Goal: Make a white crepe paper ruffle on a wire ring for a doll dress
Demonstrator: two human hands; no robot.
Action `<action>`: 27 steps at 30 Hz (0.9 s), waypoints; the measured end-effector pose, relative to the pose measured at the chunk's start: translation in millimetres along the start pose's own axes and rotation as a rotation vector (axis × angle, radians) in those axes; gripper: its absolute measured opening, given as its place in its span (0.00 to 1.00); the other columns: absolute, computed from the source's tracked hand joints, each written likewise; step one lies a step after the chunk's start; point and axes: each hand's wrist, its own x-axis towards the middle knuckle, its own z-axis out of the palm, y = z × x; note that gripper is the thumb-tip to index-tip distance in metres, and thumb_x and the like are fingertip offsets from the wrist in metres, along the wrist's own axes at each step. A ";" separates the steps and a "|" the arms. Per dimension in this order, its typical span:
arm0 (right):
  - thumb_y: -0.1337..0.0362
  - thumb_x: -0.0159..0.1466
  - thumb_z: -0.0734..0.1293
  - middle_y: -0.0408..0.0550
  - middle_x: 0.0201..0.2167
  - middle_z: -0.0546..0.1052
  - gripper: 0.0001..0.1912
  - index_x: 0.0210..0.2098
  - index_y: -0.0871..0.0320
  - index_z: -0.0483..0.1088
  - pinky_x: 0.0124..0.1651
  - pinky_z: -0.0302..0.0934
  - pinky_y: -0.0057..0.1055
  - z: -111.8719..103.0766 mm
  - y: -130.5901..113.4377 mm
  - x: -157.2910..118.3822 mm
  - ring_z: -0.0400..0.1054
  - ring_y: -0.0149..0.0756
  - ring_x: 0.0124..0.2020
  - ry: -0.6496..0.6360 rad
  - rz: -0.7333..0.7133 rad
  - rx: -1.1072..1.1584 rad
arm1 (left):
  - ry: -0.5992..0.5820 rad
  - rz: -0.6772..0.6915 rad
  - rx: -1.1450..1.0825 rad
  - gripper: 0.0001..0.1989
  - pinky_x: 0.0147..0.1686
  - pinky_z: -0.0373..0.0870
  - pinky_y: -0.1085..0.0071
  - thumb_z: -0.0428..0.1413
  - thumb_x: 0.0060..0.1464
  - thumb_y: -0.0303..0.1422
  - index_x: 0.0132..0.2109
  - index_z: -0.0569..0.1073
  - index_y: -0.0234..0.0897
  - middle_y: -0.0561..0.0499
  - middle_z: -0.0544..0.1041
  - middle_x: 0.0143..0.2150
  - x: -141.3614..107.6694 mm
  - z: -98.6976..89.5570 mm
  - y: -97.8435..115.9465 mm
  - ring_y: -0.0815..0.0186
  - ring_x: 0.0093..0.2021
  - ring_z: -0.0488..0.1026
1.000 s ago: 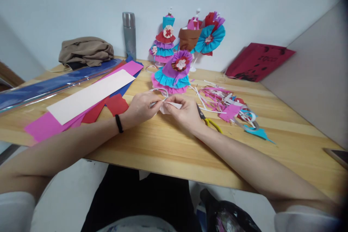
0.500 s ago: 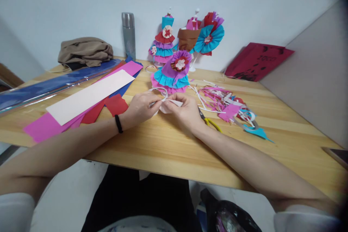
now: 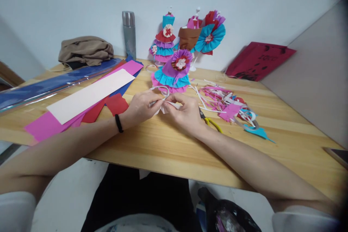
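My left hand pinches a thin white strip, which curls up in a loop above the fingertips. My right hand is closed, thumb against fingers, on a small piece of pale crepe paper. The fingertips of both hands meet, so the exact join between strip and paper is hidden. Just beyond them stands a small ruffled paper dress in purple, blue and pink with a flower on it. Scissors with yellow handles lie right of my right hand.
Cream crepe paper and other coloured sheets lie at left, beside a blue plastic-wrapped pack. Behind stand a grey flask and more paper dresses. A heap of paper scraps and a dark red bag are at right.
Little differs. The fingers of my right hand have shifted slightly over the pale paper, and less of it shows. The strip's loop is a bit wider.
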 end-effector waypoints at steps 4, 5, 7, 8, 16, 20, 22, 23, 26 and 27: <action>0.67 0.58 0.65 0.43 0.24 0.77 0.05 0.28 0.58 0.73 0.32 0.60 0.28 -0.7 -1.5 -0.1 0.69 0.32 0.26 0.028 -0.012 0.022 | 0.036 0.010 -0.027 0.11 0.27 0.61 0.75 0.53 0.58 0.28 0.31 0.78 0.34 0.52 0.76 0.25 1.1 -1.1 0.9 0.71 0.26 0.68; 0.67 0.58 0.65 0.44 0.25 0.77 0.05 0.28 0.58 0.73 0.32 0.60 0.29 -1.1 -2.2 0.0 0.69 0.32 0.27 0.028 -0.016 0.032 | 0.040 0.014 -0.029 0.11 0.26 0.60 0.75 0.53 0.58 0.28 0.31 0.78 0.33 0.52 0.76 0.24 1.4 -1.6 1.2 0.72 0.25 0.67; 0.67 0.58 0.66 0.44 0.24 0.77 0.05 0.27 0.59 0.73 0.33 0.60 0.29 -2.0 -3.5 0.3 0.69 0.33 0.27 0.021 -0.029 0.049 | 0.039 0.024 -0.034 0.12 0.25 0.60 0.75 0.53 0.58 0.28 0.29 0.78 0.33 0.52 0.75 0.23 2.1 -2.5 1.8 0.72 0.25 0.67; 0.67 0.58 0.65 0.44 0.24 0.77 0.05 0.27 0.59 0.73 0.32 0.60 0.29 -2.4 -4.1 0.5 0.69 0.32 0.26 0.020 -0.032 0.059 | 0.040 0.029 -0.047 0.11 0.25 0.60 0.76 0.53 0.58 0.28 0.30 0.78 0.33 0.52 0.75 0.24 2.4 -2.9 1.9 0.72 0.25 0.67; 0.68 0.57 0.65 0.42 0.22 0.75 0.05 0.25 0.59 0.71 0.31 0.59 0.28 -3.9 -6.8 2.3 0.67 0.31 0.25 0.033 -0.041 0.119 | 0.079 0.076 -0.095 0.09 0.25 0.61 0.77 0.54 0.58 0.26 0.34 0.78 0.32 0.52 0.78 0.27 3.8 -3.3 2.4 0.73 0.26 0.69; 0.68 0.57 0.64 0.42 0.22 0.73 0.05 0.25 0.58 0.68 0.31 0.59 0.29 -4.6 -8.1 3.0 0.66 0.31 0.25 0.031 0.002 0.117 | 0.075 0.089 -0.087 0.09 0.26 0.62 0.77 0.53 0.58 0.26 0.34 0.78 0.33 0.52 0.78 0.26 3.8 -4.0 3.0 0.73 0.25 0.69; 0.67 0.57 0.65 0.42 0.22 0.73 0.05 0.24 0.58 0.68 0.32 0.59 0.29 -5.2 -9.1 3.0 0.66 0.31 0.25 0.030 0.014 0.121 | 0.073 0.091 -0.086 0.09 0.27 0.63 0.77 0.53 0.58 0.27 0.34 0.78 0.33 0.52 0.77 0.26 3.7 -4.1 2.9 0.73 0.25 0.68; 0.67 0.57 0.65 0.42 0.22 0.73 0.05 0.24 0.57 0.68 0.32 0.59 0.29 -5.5 -9.5 3.0 0.66 0.30 0.25 0.028 0.023 0.122 | 0.070 0.086 -0.086 0.09 0.27 0.63 0.77 0.53 0.58 0.27 0.34 0.78 0.33 0.52 0.78 0.27 3.6 -4.1 2.8 0.72 0.26 0.69; 0.66 0.57 0.65 0.42 0.23 0.74 0.06 0.24 0.57 0.68 0.32 0.59 0.29 -6.2 -10.2 2.7 0.66 0.31 0.25 0.015 0.029 0.115 | 0.057 0.056 -0.083 0.10 0.28 0.64 0.76 0.53 0.59 0.29 0.34 0.78 0.34 0.52 0.78 0.27 3.1 -3.4 2.0 0.71 0.28 0.70; 0.65 0.57 0.65 0.42 0.23 0.74 0.06 0.24 0.57 0.68 0.32 0.59 0.29 -6.3 -10.2 2.6 0.66 0.31 0.25 0.011 0.021 0.110 | 0.052 0.044 -0.082 0.10 0.28 0.64 0.76 0.53 0.59 0.29 0.34 0.78 0.35 0.52 0.78 0.27 2.8 -3.1 1.7 0.71 0.28 0.70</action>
